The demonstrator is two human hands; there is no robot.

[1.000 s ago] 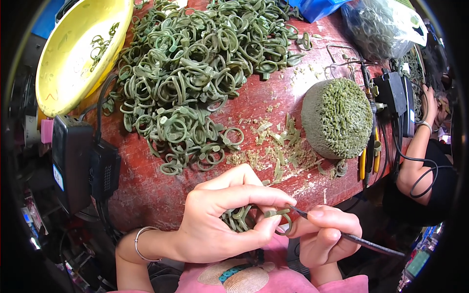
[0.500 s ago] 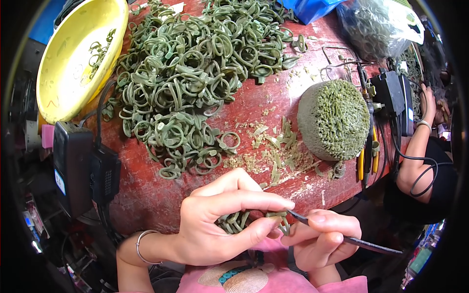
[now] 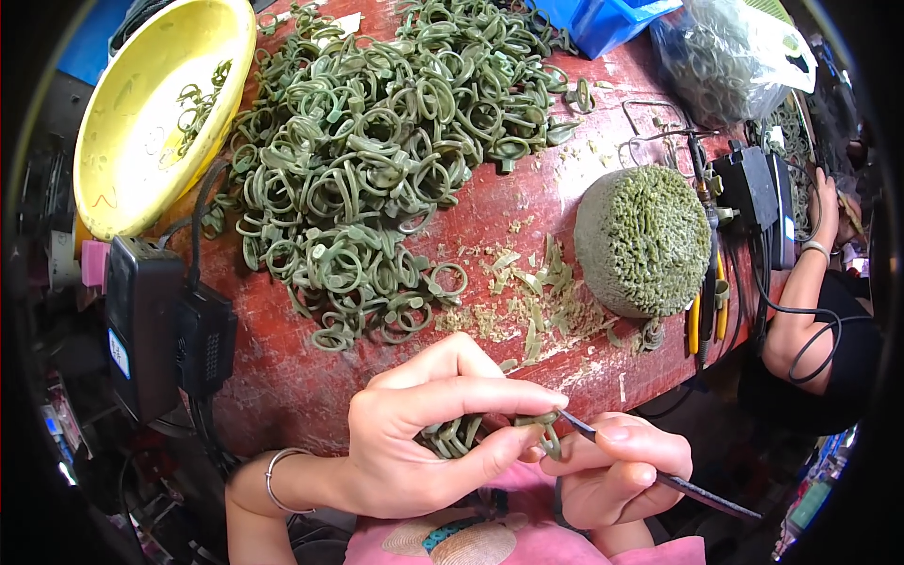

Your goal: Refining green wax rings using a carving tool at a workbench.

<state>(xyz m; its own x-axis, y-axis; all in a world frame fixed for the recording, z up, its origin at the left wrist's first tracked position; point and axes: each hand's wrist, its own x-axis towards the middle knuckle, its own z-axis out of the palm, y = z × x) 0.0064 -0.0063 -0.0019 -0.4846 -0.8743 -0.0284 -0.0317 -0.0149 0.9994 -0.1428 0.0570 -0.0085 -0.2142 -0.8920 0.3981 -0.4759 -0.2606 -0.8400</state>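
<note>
My left hand [image 3: 414, 433] is closed, pinching a green ring [image 3: 552, 441] between thumb and index finger. More green rings [image 3: 454, 435] of the same waxy look are tucked in its palm. Held like a pen in my right hand [image 3: 621, 471] is a thin dark carving knife [image 3: 695, 492]. Its tip meets the top of the pinched ring, close to my left fingertips; the exact contact is too small to make out. Beyond my hands, a large heap of similar green rings [image 3: 377, 132] covers the red tabletop [image 3: 508, 212].
A round block of crumbly green wax [image 3: 650, 243] stands at right, with pale shavings [image 3: 541, 292] beside it. Yellow-handled pliers [image 3: 721, 297] and cables lie farther right. A yellow basin [image 3: 141, 122], black power boxes [image 3: 141, 325], a filled plastic bag [image 3: 725, 61] and a co-worker's arm [image 3: 805, 292] surround the table.
The knife has tilted more steeply, its rear end dropping, and my right hand has shifted slightly left and down. My left hand keeps its pinch on the ring. The whole view has shifted slightly.
</note>
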